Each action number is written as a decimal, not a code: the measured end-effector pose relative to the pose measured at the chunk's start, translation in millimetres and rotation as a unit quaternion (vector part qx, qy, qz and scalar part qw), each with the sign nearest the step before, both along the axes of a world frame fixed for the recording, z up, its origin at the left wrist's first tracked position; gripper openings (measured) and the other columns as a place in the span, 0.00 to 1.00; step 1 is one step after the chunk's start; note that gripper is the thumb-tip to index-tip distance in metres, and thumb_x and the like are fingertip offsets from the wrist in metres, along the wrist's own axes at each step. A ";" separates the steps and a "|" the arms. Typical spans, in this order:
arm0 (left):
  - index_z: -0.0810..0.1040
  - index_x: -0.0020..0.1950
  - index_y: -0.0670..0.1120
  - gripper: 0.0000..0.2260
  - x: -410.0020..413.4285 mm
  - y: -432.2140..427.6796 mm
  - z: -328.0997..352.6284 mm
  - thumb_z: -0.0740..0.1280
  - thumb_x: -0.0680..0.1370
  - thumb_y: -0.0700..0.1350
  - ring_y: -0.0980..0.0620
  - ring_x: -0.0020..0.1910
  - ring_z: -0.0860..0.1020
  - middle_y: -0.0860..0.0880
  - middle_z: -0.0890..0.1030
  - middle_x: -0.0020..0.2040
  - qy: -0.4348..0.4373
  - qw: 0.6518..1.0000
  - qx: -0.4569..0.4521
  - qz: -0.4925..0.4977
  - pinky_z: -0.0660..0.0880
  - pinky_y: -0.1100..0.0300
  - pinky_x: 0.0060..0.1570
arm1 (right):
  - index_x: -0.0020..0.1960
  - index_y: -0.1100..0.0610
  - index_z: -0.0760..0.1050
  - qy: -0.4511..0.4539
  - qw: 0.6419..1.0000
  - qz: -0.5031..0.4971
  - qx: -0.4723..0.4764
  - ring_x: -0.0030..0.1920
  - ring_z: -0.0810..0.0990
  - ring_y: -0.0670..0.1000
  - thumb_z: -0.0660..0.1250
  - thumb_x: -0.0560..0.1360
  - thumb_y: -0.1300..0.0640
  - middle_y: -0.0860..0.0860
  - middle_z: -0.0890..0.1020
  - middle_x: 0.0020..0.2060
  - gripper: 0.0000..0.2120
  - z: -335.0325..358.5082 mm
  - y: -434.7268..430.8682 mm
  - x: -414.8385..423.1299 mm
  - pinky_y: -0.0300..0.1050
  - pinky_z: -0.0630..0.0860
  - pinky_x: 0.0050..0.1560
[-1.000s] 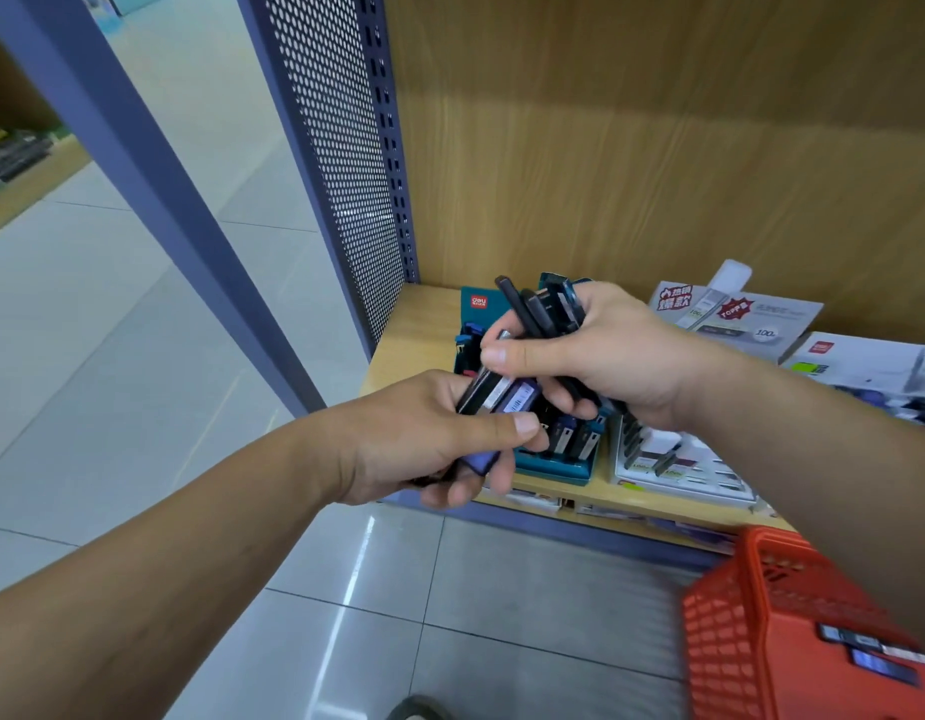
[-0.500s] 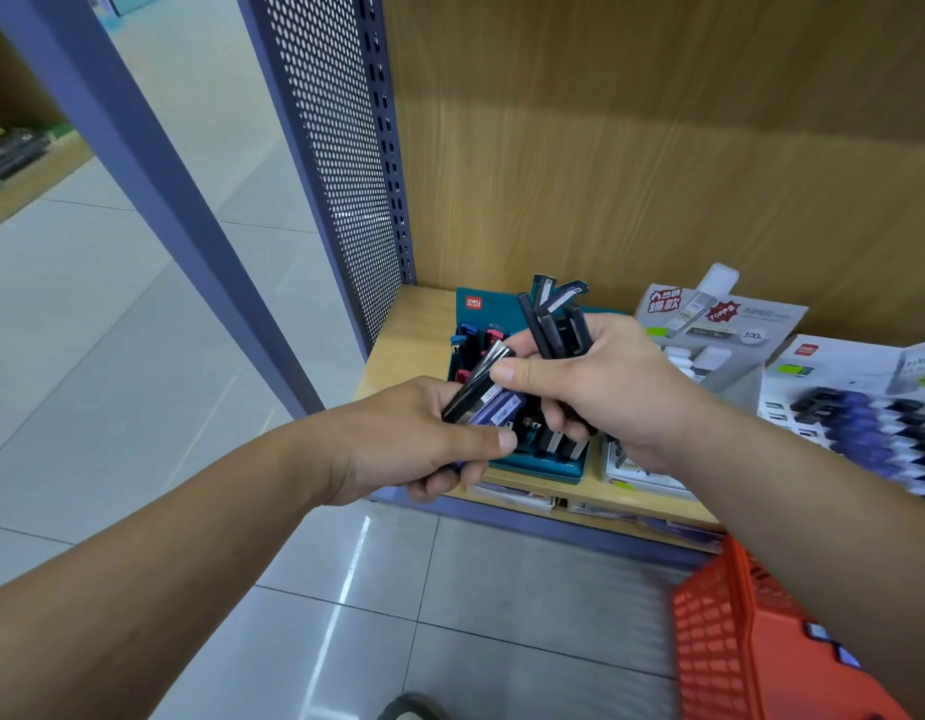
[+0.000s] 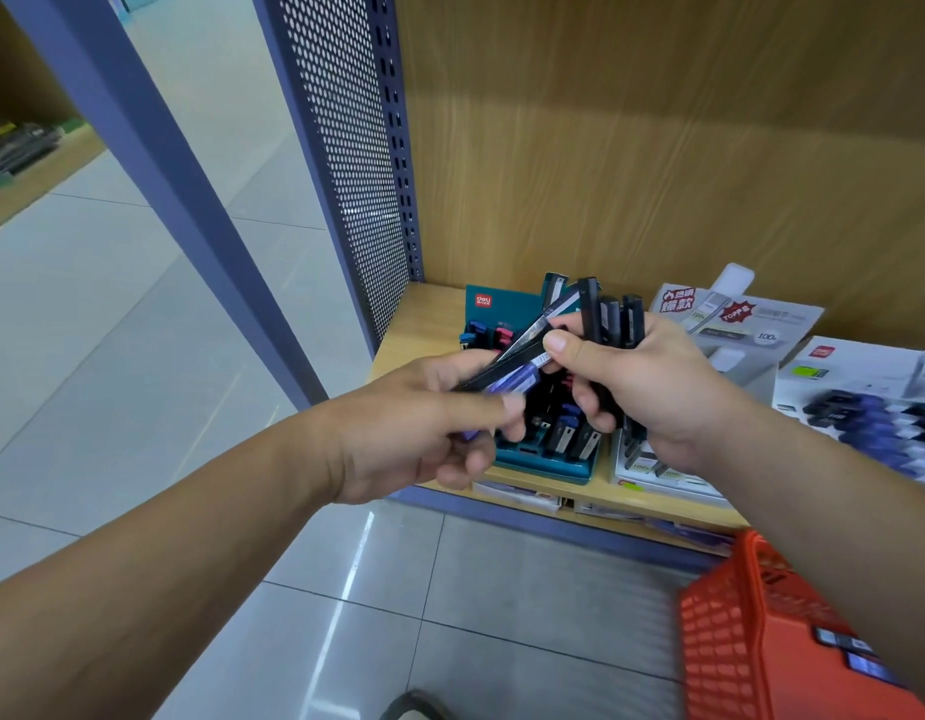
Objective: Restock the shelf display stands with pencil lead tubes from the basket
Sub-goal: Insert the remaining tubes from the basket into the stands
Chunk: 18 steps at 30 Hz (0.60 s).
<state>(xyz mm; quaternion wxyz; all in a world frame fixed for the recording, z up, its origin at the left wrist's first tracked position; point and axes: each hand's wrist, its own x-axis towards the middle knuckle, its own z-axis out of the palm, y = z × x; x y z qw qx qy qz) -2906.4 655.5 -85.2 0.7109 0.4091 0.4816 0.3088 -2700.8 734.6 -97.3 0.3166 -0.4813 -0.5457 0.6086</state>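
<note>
- The slim black and purple plastic pencil lead tubes (image 3: 589, 311) are mid-frame, split between both hands. A fan of black ones stands upright in the right fist, and a few slant across the left.
- The left hand (image 3: 424, 423) is curled round its few tubes. The right hand (image 3: 652, 387) is clamped on its bundle while its thumb pinches the upper end of the slanted tubes, so the hands meet.
- Just behind them, a teal cardboard display stand (image 3: 543, 462) sits partly filled on the pale wooden shelf (image 3: 424, 324), with a white cardboard display stand (image 3: 657, 478) beside it to the right.
- A red plastic mesh basket (image 3: 725, 641) fills the lower right corner.
- Risk: the right hand is doing two jobs. Loosening it to pass a tube could let the bundle slip and scatter onto the grey tiled floor (image 3: 502, 589).
- Hidden: the hands cover most of the teal stand's slots, so free ones cannot be counted. The number of tubes in each hand is unclear, and the basket is blurred and cut off.
</note>
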 end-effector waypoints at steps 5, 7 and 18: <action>0.76 0.68 0.42 0.28 1.5 5.4 0.5 0.58 0.83 0.64 0.55 0.27 0.60 0.49 0.72 0.38 -0.051 0.995 -0.074 0.053 0.55 0.62 0.26 | 0.54 0.55 0.84 0.016 1.000 -0.001 0.000 0.30 0.72 0.51 0.74 0.78 0.58 0.54 0.85 0.38 0.05 1.1 -2.2 -5.1 0.44 0.67 0.27; 0.76 0.71 0.42 0.34 -2.3 8.0 -1.8 0.53 0.82 0.69 0.54 0.29 0.58 0.50 0.70 0.37 -0.069 0.992 -0.095 0.036 0.53 0.60 0.28 | 0.55 0.56 0.84 0.022 1.000 -0.021 -0.004 0.30 0.72 0.51 0.74 0.78 0.58 0.54 0.84 0.37 0.06 1.8 -0.4 -5.9 0.44 0.67 0.27; 0.66 0.40 0.49 0.20 -23.6 -3.4 -14.3 0.74 0.77 0.57 0.52 0.28 0.53 0.51 0.61 0.29 0.106 0.978 0.006 0.180 0.54 0.60 0.27 | 0.52 0.57 0.83 0.026 0.997 -0.069 -0.019 0.29 0.72 0.50 0.73 0.79 0.58 0.54 0.84 0.40 0.04 -0.7 1.6 8.4 0.43 0.68 0.27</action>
